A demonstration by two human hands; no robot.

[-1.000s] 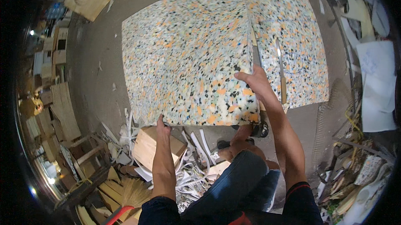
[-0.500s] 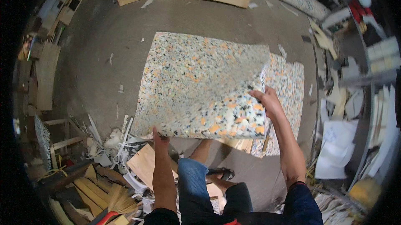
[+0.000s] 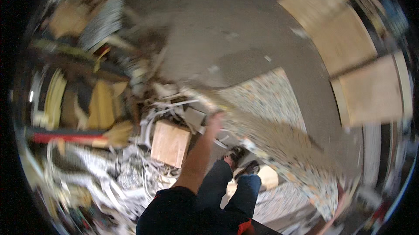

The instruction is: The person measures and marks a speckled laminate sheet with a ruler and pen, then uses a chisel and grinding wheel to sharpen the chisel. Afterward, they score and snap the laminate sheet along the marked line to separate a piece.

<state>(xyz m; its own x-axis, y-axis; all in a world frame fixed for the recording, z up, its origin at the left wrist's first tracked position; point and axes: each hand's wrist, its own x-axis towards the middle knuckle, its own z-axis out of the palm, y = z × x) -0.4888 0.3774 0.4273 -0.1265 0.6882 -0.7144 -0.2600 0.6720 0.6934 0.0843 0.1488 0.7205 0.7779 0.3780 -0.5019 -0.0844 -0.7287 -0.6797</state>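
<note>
A large speckled foam sheet [image 3: 273, 100], white with orange and black flecks, stretches across in front of my legs, its near part lifted and bent. My left hand [image 3: 215, 120] is closed on the sheet's near edge at its left end. Far to the right, my right hand [image 3: 343, 201] is at the other end of that edge, gripping it as far as the blur shows. Under the raised edge, another pale speckled piece [image 3: 279, 203] lies on the floor beside my feet.
A pale wooden block [image 3: 170, 142] sits left of my legs among tangled white foam strips [image 3: 131, 176]. A broom [image 3: 65, 137] with a red handle lies farther left, near yellowish offcuts [image 3: 101, 106]. Large wooden panels [image 3: 371, 93] stand at the right, past the grey floor [image 3: 200, 30].
My view has swung left, so the panels now appear at the right and the scrap heap is nearer the middle. The sheet's near edge now runs diagonally down to the right.
</note>
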